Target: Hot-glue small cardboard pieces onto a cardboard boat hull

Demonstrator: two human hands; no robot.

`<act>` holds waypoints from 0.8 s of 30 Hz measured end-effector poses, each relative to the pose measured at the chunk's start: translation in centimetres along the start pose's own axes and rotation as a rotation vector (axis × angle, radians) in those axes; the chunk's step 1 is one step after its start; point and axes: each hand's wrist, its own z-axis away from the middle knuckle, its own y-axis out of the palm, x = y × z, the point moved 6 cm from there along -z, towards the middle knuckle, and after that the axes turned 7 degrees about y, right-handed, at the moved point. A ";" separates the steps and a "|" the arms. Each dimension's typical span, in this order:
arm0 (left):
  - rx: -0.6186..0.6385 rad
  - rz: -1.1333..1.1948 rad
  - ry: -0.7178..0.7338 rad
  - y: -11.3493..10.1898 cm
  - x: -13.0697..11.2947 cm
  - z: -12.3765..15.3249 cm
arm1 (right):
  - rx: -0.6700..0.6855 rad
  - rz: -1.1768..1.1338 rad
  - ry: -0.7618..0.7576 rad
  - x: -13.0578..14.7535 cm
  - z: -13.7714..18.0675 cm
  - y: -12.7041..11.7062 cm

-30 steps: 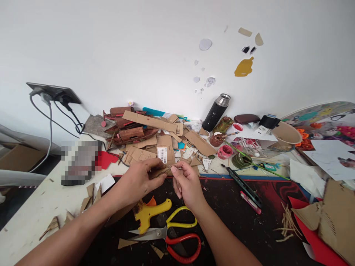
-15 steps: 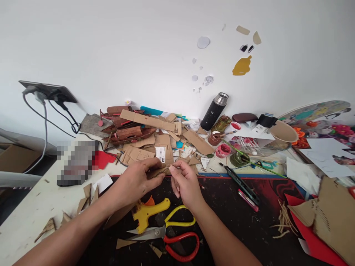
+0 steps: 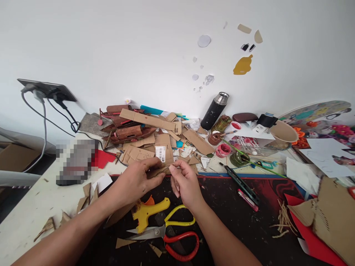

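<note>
My left hand (image 3: 137, 180) and my right hand (image 3: 185, 181) meet above the far edge of a black mat (image 3: 227, 214). Between them they pinch a small brown cardboard piece (image 3: 160, 171). The left fingers curl round its left end, the right thumb and forefinger nip its right tip. Just below the hands lie a yellow glue gun (image 3: 146, 212) and scissors (image 3: 172, 234) with one yellow and one red handle. A heap of cardboard scraps (image 3: 155, 142) rises right behind the hands.
A black flask (image 3: 214, 111), paint pots (image 3: 223, 150) and a brown paper bowl (image 3: 285, 133) stand at the back right. A black cutter (image 3: 240, 183) and a pink one (image 3: 247, 200) lie on the mat. Torn cardboard on red paper (image 3: 330, 218) fills the right; cables (image 3: 44, 118) hang at left.
Both hands keep their pinch on the cardboard piece and have barely shifted; the view has drifted slightly.
</note>
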 end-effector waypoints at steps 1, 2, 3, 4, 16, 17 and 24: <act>-0.003 0.003 0.000 0.0 0.0 0.0 | -0.001 0.002 0.001 0.0 0.0 0.0; -0.006 0.006 -0.002 0.0 0.1 0.0 | -0.002 0.006 0.003 0.0 0.0 0.0; -0.009 0.008 -0.004 0.0 0.1 0.0 | -0.004 0.011 0.004 0.0 0.0 -0.1; -0.008 0.008 -0.006 0.0 0.1 0.0 | -0.007 0.016 0.004 -0.1 0.0 -0.1; 0.027 -0.009 -0.035 0.3 0.2 0.0 | -0.032 0.024 -0.013 -0.1 0.0 -0.4; 0.028 -0.004 -0.035 0.4 0.2 0.0 | -0.034 0.024 -0.015 -0.1 0.0 -0.4; -0.006 0.063 -0.073 0.4 0.4 -0.1 | -0.052 0.021 -0.010 0.0 0.0 -0.5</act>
